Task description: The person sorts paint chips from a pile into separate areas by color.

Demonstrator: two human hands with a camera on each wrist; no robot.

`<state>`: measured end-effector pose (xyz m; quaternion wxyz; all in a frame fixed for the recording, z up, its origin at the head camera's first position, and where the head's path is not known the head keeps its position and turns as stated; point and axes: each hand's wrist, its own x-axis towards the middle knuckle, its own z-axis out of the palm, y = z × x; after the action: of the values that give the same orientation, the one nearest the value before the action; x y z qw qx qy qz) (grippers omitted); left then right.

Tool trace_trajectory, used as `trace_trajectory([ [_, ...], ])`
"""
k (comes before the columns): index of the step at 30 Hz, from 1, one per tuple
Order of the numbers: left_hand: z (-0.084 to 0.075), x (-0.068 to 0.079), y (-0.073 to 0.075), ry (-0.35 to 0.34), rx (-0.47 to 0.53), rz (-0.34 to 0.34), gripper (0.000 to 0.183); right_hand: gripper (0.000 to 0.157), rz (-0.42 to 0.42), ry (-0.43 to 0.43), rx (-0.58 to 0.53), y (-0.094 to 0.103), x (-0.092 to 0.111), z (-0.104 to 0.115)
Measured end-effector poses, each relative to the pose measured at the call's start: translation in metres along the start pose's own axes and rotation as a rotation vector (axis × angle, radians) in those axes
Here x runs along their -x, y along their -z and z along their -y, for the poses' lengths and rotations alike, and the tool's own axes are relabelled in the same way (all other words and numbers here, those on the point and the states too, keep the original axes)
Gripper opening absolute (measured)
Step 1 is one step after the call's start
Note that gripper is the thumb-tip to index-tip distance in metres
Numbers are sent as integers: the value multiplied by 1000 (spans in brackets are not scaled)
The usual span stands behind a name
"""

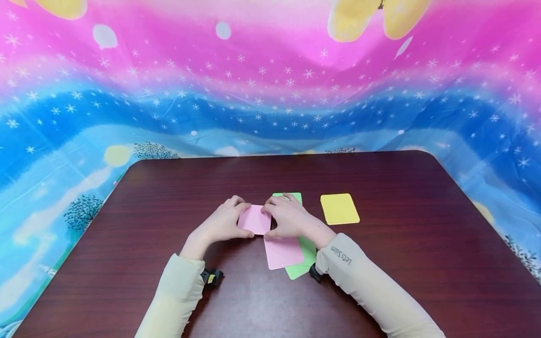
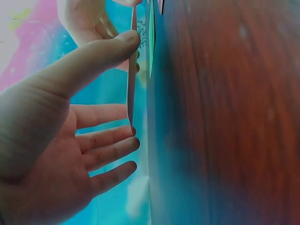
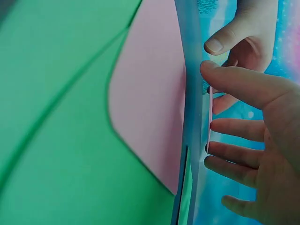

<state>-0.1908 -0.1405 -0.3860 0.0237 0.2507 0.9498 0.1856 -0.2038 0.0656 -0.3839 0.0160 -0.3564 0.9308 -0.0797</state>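
A pink square card [image 1: 255, 219] is held level between both hands, just above the table in the wrist views. My left hand [image 1: 224, 223] grips its left side, thumb at the near edge and fingers at the far edge. My right hand [image 1: 291, 218] holds the opposite side the same way, its thumb at the near right corner. Beneath the right hand lies another pink card [image 1: 284, 256], partly on top of green cards [image 1: 307, 253]. More green card [image 1: 295, 197] shows beyond the right fingers. Seen edge-on in the left wrist view, the held card [image 2: 131, 89] looks thin.
To the right of the hands, a neat stack of yellow cards [image 1: 340, 209] lies on the dark reddish-brown table [image 1: 401, 263]. A colourful cloth [image 1: 262, 94] with snowflakes hangs around the table's far and side edges. Black wrist cameras [image 1: 212, 277] sit beneath the sleeves.
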Motion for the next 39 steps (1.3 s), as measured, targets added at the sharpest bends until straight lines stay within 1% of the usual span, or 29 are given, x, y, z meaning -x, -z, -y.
trace_trajectory([
  [8,7,2,2,25,11,-2,68,57,-10,30,30,-3,-11,3],
  [12,11,2,4,38,7,-6,69,57,14,31,48,-3,-17,5],
  [24,19,4,6,91,12,21,70,57,92,28,50,-8,-31,9],
  [31,22,5,5,109,1,37,68,57,125,15,42,-9,-34,12],
  [39,22,5,3,127,-11,45,66,58,138,7,41,-10,-35,12],
])
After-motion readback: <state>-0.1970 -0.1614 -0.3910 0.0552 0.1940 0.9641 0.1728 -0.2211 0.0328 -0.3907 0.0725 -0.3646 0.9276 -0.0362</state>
